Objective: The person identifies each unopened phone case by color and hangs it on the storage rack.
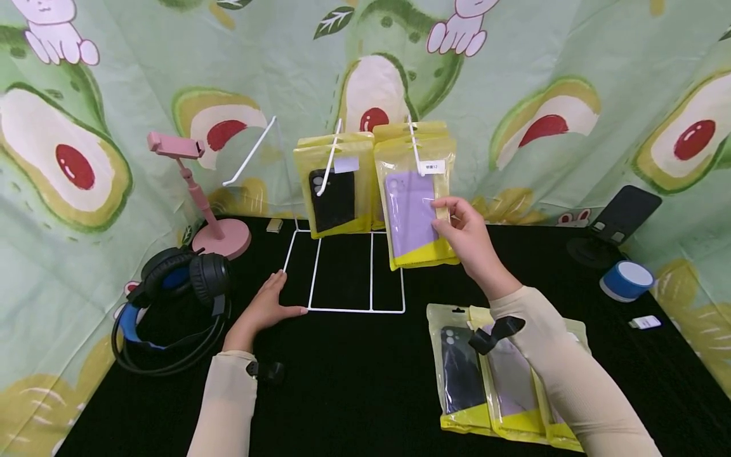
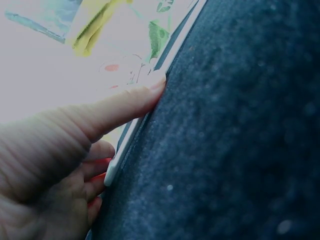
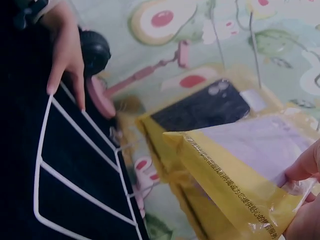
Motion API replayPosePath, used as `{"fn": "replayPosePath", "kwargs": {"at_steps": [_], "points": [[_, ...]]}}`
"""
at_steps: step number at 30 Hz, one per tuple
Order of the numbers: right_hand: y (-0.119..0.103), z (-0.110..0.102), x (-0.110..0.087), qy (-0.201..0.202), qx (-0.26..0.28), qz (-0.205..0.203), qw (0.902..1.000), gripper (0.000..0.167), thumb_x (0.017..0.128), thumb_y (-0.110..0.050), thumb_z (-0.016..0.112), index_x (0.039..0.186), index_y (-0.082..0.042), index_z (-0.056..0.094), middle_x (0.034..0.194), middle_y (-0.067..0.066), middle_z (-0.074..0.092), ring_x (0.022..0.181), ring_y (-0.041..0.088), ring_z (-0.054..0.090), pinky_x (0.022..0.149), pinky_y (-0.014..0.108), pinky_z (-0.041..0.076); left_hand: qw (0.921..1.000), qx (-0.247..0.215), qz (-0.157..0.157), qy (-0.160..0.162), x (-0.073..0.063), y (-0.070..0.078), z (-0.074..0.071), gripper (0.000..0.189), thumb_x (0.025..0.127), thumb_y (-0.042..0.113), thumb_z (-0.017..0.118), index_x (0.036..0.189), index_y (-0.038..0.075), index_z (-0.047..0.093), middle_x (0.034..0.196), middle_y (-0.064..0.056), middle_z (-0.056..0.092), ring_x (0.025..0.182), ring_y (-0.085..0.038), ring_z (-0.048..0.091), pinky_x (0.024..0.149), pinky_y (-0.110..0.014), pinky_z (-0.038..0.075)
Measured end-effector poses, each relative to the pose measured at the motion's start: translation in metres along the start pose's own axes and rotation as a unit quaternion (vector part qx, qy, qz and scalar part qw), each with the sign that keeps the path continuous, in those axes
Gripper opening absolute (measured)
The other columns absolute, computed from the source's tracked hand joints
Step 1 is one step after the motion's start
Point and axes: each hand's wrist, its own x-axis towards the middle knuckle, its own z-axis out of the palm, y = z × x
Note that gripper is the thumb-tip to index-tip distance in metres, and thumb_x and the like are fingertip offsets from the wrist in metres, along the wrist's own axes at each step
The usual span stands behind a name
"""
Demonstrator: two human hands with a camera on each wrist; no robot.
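The right hand (image 1: pixel 465 231) had the purple phone-case pouch (image 1: pixel 412 209) by its edge, the top end up at the white prong (image 1: pixel 415 152).

From where I stood, the pouch lay left of that hand, its long axis near upright, the foot tipped slightly rightward; thumb and fingertips pinched the right edge, below the paper label (image 1: pixel 435 167), and the prong jutted out before the pouch's upper face. The black phone-case pouch (image 1: pixel 337 212) hung just to its left. The left hand (image 1: pixel 263 314) was farther off, thumb and fingers spread apart, touching the wire rack's base (image 1: pixel 354 311) at its near left corner.
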Motion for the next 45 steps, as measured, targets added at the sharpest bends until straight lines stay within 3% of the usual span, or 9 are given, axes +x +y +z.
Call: {"fn": "replayPosePath", "kwargs": {"at_steps": [6, 14, 19, 23, 28, 37, 40, 43, 45], "points": [[0.009, -0.003, 0.011, 0.007, 0.000, -0.007, 0.9999, 0.027, 0.091, 0.001, 0.056, 0.117, 0.004, 0.053, 0.101, 0.006, 0.051, 0.082, 0.018, 0.051, 0.070, 0.019, 0.047, 1.0000, 0.003, 0.000, 0.002, 0.000, 0.005, -0.003, 0.102, 0.079, 0.041, 0.074, 0.149, -0.004, 0.014, 0.156, -0.022, 0.006, 0.143, -0.037, 0.002, 0.113, -0.054, 0.010], [0.026, -0.010, 0.007, 0.020, -0.009, 0.012, 0.9997, 0.028, 0.091, 0.001, 0.056, 0.118, 0.006, 0.051, 0.112, 0.006, 0.051, 0.090, 0.013, 0.054, 0.075, 0.018, 0.047, 0.9999, 0.010, -0.007, 0.003, 0.001, 0.003, -0.006, 0.101, 0.080, 0.040, 0.073, 0.149, -0.003, 0.014, 0.157, -0.021, 0.005, 0.143, -0.037, 0.002, 0.114, -0.053, 0.010], [0.040, -0.022, -0.005, 0.023, 0.004, 0.045, 0.9987, 0.021, 0.092, 0.001, 0.056, 0.113, 0.002, 0.052, 0.110, 0.004, 0.052, 0.096, 0.009, 0.058, 0.085, 0.014, 0.047, 0.9999, 0.011, -0.007, 0.002, 0.002, 0.001, -0.008, 0.102, 0.080, 0.041, 0.073, 0.149, -0.004, 0.014, 0.156, -0.022, 0.005, 0.143, -0.039, 0.002, 0.113, -0.054, 0.009], [0.047, -0.037, -0.020, 0.020, 0.046, 0.050, 0.9975, 0.017, 0.092, 0.002, 0.055, 0.106, -0.009, 0.054, 0.105, -0.001, 0.053, 0.093, 0.006, 0.060, 0.082, 0.013, 0.049, 0.9999, 0.011, -0.007, 0.002, 0.001, -0.001, -0.009, 0.102, 0.080, 0.042, 0.073, 0.149, -0.004, 0.014, 0.156, -0.023, 0.005, 0.143, -0.039, 0.001, 0.113, -0.054, 0.009], [0.054, -0.062, -0.042, 0.019, 0.071, 0.054, 0.9958, 0.015, 0.093, -0.002, 0.055, 0.106, -0.011, 0.055, 0.103, -0.001, 0.054, 0.091, 0.004, 0.062, 0.080, 0.013, 0.049, 0.9999, 0.012, -0.008, 0.003, 0.000, -0.002, -0.010, 0.102, 0.080, 0.041, 0.073, 0.149, -0.005, 0.014, 0.156, -0.023, 0.004, 0.143, -0.039, 0.001, 0.113, -0.055, 0.008], [0.061, -0.120, -0.083, 0.009, -0.076, 0.120, 0.9898, 0.020, 0.095, -0.020, 0.057, 0.114, -0.016, 0.052, 0.107, -0.003, 0.052, 0.090, -0.002, 0.057, 0.078, 0.011, 0.049, 0.9999, 0.012, -0.008, 0.003, -0.001, -0.002, -0.010, 0.102, 0.080, 0.042, 0.073, 0.149, -0.004, 0.014, 0.156, -0.023, 0.005, 0.143, -0.039, 0.002, 0.113, -0.054, 0.009], [0.068, -0.139, -0.095, 0.006, -0.134, 0.144, 0.9806, 0.031, 0.096, -0.027, 0.056, 0.121, -0.010, 0.049, 0.107, -0.006, 0.051, 0.089, -0.004, 0.056, 0.076, 0.011, 0.048, 0.9999, 0.009, -0.009, 0.002, -0.002, -0.001, -0.007, 0.102, 0.080, 0.042, 0.073, 0.149, -0.004, 0.014, 0.156, -0.022, 0.005, 0.143, -0.039, 0.002, 0.113, -0.054, 0.009], [0.074, -0.158, -0.107, -0.016, -0.193, 0.166, 0.9669, 0.047, 0.097, -0.030, 0.054, 0.131, 0.000, 0.043, 0.115, 0.005, 0.050, 0.086, -0.007, 0.052, 0.072, 0.010, 0.047, 0.9999, 0.006, -0.009, 0.002, -0.002, -0.001, -0.004, 0.101, 0.080, 0.042, 0.073, 0.149, -0.004, 0.014, 0.156, -0.022, 0.005, 0.143, -0.038, 0.002, 0.113, -0.054, 0.009], [0.074, -0.170, -0.117, -0.045, -0.233, 0.190, 0.9526, 0.055, 0.098, -0.032, 0.051, 0.135, 0.006, 0.036, 0.122, 0.019, 0.047, 0.094, 0.006, 0.055, 0.076, 0.021, 0.049, 1.0000, 0.004, -0.007, 0.001, -0.001, 0.000, -0.002, 0.101, 0.080, 0.042, 0.073, 0.149, -0.004, 0.015, 0.156, -0.022, 0.006, 0.143, -0.038, 0.002, 0.113, -0.054, 0.009]]}}
